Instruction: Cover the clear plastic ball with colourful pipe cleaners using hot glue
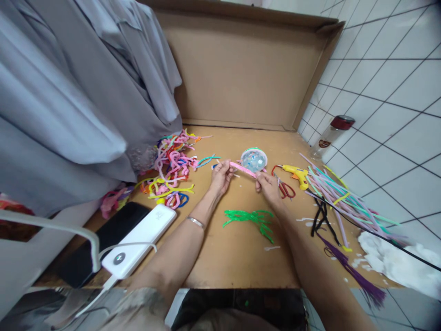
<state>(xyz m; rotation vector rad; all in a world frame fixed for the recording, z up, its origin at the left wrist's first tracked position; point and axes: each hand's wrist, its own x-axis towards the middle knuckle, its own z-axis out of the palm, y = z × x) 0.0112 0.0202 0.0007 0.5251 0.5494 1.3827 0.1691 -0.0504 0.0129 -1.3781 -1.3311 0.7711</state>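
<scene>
A pink pipe cleaner (pixel 243 169) is stretched between my two hands over the middle of the table. My left hand (pixel 221 178) pinches its left end, and my right hand (pixel 268 185) grips the right end. Just behind it sits a round clear dish (pixel 254 159) with small colourful bits in it. Red-handled scissors (pixel 286 189) lie to the right of my right hand, partly covered by it. Nearer to me, a bunch of green pipe cleaners (pixel 250 217) rests on the tabletop.
Left: a tangle of coloured pipe cleaners (pixel 175 161), a white power bank (pixel 141 241) with a cable, and a black phone-like slab (pixel 113 234). Right: a yellow glue gun (pixel 296 174), long pastel pipe cleaners (pixel 347 200), a purple tassel (pixel 354 271), white fluff (pixel 399 262) and a bottle (pixel 330 138).
</scene>
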